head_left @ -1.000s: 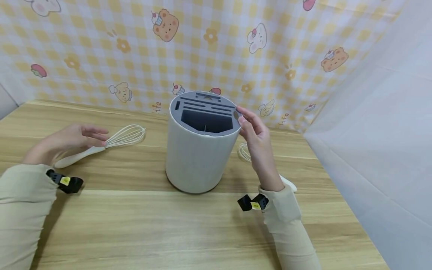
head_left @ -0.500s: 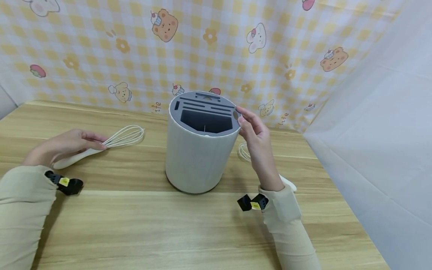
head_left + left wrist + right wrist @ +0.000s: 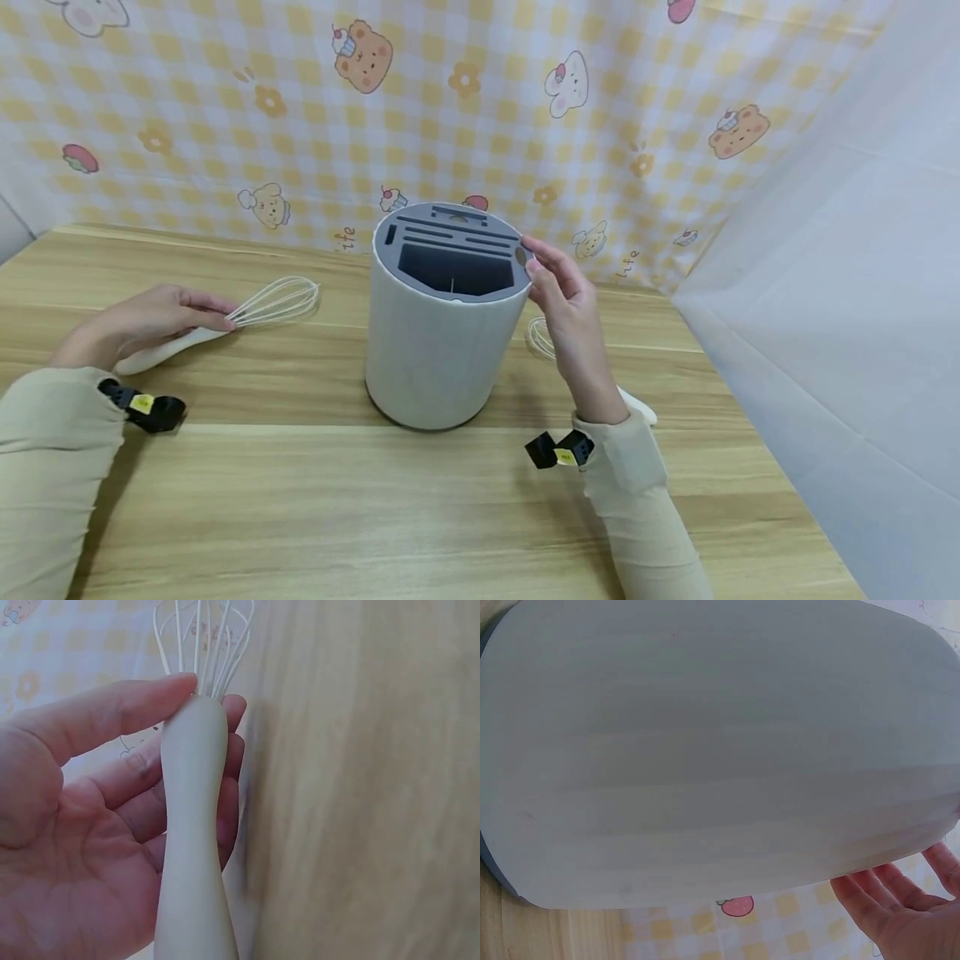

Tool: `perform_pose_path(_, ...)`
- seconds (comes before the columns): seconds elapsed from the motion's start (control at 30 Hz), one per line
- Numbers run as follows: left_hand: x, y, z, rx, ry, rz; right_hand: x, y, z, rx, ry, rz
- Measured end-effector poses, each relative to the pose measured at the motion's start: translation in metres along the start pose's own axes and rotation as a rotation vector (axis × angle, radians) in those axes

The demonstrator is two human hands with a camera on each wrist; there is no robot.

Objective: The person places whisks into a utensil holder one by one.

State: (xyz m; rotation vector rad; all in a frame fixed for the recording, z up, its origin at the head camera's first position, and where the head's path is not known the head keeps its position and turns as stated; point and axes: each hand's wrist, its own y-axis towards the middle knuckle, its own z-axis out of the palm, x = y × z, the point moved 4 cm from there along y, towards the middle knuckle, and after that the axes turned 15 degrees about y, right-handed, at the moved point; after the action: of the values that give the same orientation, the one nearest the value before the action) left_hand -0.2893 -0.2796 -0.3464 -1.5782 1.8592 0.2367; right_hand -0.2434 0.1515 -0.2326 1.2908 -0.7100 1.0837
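Note:
My left hand (image 3: 161, 321) grips a white whisk (image 3: 279, 300) at the neck. In the left wrist view, the thumb of the left hand (image 3: 97, 802) lies across the top of the whisk's handle (image 3: 193, 772), with fingers curled behind it. A white cylindrical utensil holder (image 3: 442, 358) with a grey slotted top stands upright mid-table. My right hand (image 3: 567, 308) holds its upper right edge, thumb and fingertips at the rim. The right wrist view shows the right hand (image 3: 907, 907) with fingertips against the holder's white side (image 3: 720, 765); the thumb is mostly hidden there.
A second white whisk (image 3: 540, 337) lies right of the holder, partly hidden by the right forearm. Behind the wooden table (image 3: 322, 517) hangs a yellow checked curtain (image 3: 450, 125). A white sheet (image 3: 840, 250) borders the right side.
My left hand has lowered slightly and closed round the whisk's neck. The whisk has barely moved. My right hand and the utensil holder stay as they were.

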Motion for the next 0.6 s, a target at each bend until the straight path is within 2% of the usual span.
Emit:
perform_pose_path(0.17, -0.005, -0.004, -0.004, -0.025, 0.045, -0.009, 0.0, 0.0, 0.001, -0.003, -0.003, 0.004)
perform_pose_path(0.33, -0.014, -0.007, -0.009, -0.049, 0.031, -0.014, 0.001, -0.001, 0.001, -0.005, 0.002, 0.004)
perform_pose_path(0.43, -0.022, -0.008, -0.011, -0.062, 0.0, 0.009, 0.0, -0.001, 0.001, -0.005, 0.004, 0.001)
perform_pose_path(0.6, -0.037, -0.01, -0.019, -0.111, -0.147, 0.034, 0.0, 0.0, 0.001, -0.002, 0.006, 0.001)
